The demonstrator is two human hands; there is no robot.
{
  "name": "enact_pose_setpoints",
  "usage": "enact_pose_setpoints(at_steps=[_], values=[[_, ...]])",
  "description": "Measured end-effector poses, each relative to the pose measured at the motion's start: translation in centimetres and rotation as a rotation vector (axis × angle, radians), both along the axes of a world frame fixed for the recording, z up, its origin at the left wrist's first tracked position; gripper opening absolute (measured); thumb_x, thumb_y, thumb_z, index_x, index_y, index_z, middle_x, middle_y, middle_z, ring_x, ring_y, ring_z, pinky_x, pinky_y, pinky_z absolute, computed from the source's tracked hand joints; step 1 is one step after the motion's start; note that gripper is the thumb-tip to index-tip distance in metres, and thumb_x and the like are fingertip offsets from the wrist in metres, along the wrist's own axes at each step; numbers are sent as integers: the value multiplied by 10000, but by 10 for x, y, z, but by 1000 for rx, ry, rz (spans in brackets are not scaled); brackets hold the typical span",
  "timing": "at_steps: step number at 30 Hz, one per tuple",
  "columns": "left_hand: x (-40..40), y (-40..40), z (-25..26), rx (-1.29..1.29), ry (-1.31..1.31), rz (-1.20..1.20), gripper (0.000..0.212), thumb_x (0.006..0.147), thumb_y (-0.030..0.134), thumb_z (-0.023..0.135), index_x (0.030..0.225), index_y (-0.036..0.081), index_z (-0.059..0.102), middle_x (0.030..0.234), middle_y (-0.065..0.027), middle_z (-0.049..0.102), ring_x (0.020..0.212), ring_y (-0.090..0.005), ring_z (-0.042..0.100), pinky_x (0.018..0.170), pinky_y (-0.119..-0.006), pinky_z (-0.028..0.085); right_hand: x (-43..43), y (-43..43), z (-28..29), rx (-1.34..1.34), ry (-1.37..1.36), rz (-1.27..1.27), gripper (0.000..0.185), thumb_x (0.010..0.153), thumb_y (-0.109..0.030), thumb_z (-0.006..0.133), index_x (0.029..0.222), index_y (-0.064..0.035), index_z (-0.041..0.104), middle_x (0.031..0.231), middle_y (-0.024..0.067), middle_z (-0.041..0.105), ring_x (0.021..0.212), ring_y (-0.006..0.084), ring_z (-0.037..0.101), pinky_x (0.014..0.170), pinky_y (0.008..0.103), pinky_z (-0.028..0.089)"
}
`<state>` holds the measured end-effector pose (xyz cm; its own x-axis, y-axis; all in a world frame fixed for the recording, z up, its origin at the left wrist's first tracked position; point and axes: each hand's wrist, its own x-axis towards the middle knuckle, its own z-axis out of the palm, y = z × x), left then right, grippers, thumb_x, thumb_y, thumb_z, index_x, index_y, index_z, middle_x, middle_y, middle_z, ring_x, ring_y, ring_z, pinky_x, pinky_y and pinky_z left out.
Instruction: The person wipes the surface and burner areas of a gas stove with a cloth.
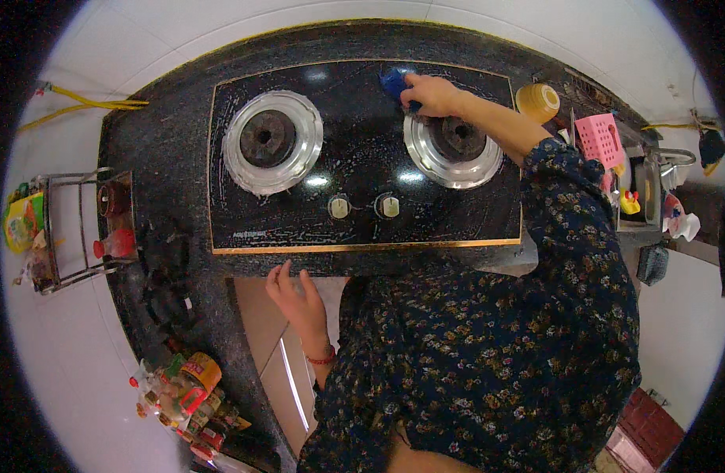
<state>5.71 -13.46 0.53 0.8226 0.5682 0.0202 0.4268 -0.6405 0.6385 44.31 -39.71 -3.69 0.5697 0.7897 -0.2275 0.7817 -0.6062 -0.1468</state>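
Observation:
My right hand grips a blue cleaning cloth and presses it on the black glass gas cooktop, near its back edge and just behind the right burner. Whitish streaks and droplets mark the glass. The right burner's metal ring is partly hidden by my hand and forearm. On the left, the other burner ring lies in full view around its dark burner head. Two control knobs, a left one and a right one, sit towards the front. My left hand hangs with fingers apart by the counter's front edge, holding nothing.
A yellow bowl and a pink perforated basket stand right of the cooktop, before the sink. At left are a metal rack and yellow hose. Bottles and jars crowd the counter's near left.

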Motion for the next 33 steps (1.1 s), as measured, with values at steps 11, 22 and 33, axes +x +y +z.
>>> enact_pose_setpoints(at_steps=[11, 22, 33], values=[[7, -6, 6, 46, -17, -51, 301, 855, 110, 578, 1126, -17, 546, 1171, -201, 459, 1086, -347, 461, 923, -406, 382, 2, 0, 7, 2, 35, -199, 264, 683, -134, 656, 933, -217, 634, 1031, 104, 495, 959, 345, 550, 763, 452, 485], [10, -7, 12, 17, -35, -66, 292, 855, 102, 573, 1114, -30, 545, 1152, -196, 464, 1074, -342, 469, 925, -405, 380, 8, -4, -1, -7, 40, -218, 258, 695, -151, 648, 938, -234, 631, 1055, 111, 485, 978, 328, 552, 769, 464, 482], [9, 10, 16, 59, -60, -178, 290, 883, 116, 552, 1138, -19, 537, 1174, -188, 448, 1088, -337, 461, 914, -390, 387, -87, 57, -21, 199, -349, -368, 199, 725, -121, 591, 921, -94, 616, 953, 110, 523, 875, 298, 535, 667, 422, 481]])
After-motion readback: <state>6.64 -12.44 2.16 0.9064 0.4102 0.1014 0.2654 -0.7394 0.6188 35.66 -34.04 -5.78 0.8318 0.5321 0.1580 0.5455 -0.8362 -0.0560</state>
